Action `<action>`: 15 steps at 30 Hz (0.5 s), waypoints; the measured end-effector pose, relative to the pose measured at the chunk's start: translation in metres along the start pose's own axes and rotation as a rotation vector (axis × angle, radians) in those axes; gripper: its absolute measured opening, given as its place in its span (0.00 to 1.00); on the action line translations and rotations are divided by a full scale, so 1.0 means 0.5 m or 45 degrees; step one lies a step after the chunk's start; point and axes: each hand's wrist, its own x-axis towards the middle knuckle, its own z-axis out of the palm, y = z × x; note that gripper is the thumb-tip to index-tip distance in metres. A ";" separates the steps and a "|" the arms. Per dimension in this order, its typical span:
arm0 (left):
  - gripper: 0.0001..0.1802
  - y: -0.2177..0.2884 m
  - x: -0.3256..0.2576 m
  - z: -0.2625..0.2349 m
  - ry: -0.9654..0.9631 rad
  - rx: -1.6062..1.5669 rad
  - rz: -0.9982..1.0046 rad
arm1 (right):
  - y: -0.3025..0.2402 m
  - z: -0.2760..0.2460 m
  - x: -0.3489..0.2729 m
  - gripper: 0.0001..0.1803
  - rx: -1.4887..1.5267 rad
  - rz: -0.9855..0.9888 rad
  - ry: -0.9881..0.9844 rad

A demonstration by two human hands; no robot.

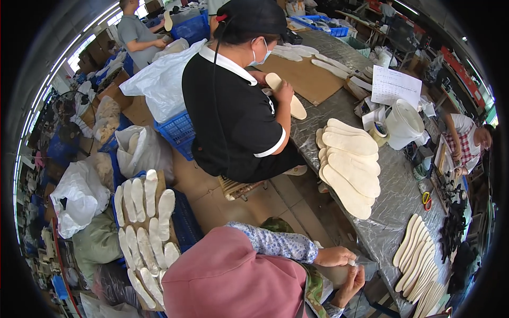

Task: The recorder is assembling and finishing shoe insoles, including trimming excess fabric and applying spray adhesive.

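Neither of my own hands shows in the head view. Closest below is another person in a pink head covering (222, 270) and floral sleeves, turned toward the table at the right. That person's hands (344, 267) pinch something small and whitish, with clear plastic beside it; what it is I cannot make out. Past them, a fanned pile of cream shoe insoles (352, 164) lies on the table's edge. Farther off, a seated person in a black shirt (228, 100) holds an insole (286, 98) in both hands. More insoles (416, 254) overlap in a row at the lower right.
The grey-covered table (389, 212) runs along the right, bearing a white bucket (404, 124), a written sheet (395, 85) and scissors (427, 201). At left, insoles fill a blue crate (188, 220) near white sacks (79, 196). Other people stand or work farther back.
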 end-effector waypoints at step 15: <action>0.07 0.041 -0.034 -0.051 -0.115 0.286 -0.146 | -0.020 0.007 -0.014 0.17 -0.130 -0.092 0.066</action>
